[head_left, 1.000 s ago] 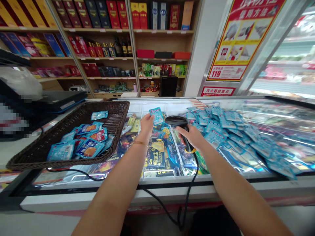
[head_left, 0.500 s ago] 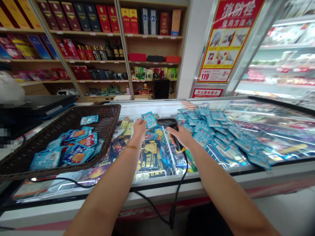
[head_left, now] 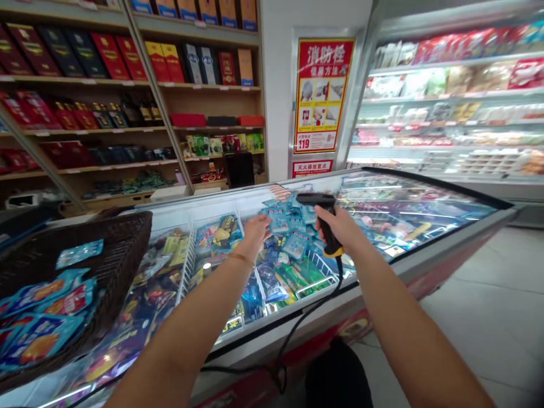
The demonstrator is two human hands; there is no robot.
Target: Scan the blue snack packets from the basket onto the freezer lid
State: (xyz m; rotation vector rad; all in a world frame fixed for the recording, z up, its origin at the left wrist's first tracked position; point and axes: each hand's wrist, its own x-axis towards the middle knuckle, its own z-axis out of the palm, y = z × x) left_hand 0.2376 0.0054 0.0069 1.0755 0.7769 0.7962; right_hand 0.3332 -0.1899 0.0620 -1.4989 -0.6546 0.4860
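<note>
My left hand (head_left: 257,229) is at the near left edge of a pile of light-blue snack packets (head_left: 296,245), its fingers closed on the edge of one blue snack packet (head_left: 277,220). This packet lies against the others, so where it ends and the pile begins is hard to see. In my right hand (head_left: 340,226) is a black and yellow barcode scanner (head_left: 326,224), gripped by its handle with the head pointing left over the pile. A black cable (head_left: 312,309) hangs from the scanner's base. The pile rests on the glass top of a chest freezer, partly behind the scanner and right hand.
A dark woven basket (head_left: 131,249) with several blue and red packets stands on the left. Frozen goods in wire baskets show through the freezer glass (head_left: 408,226). Shelves of boxed bottles (head_left: 110,54) stand behind, with a lit refrigerated display (head_left: 450,107) at right.
The view has turned to the right. My left hand has moved the packet from in front of the scanner to the pile. The scanner has come over the pile, still in my right hand.
</note>
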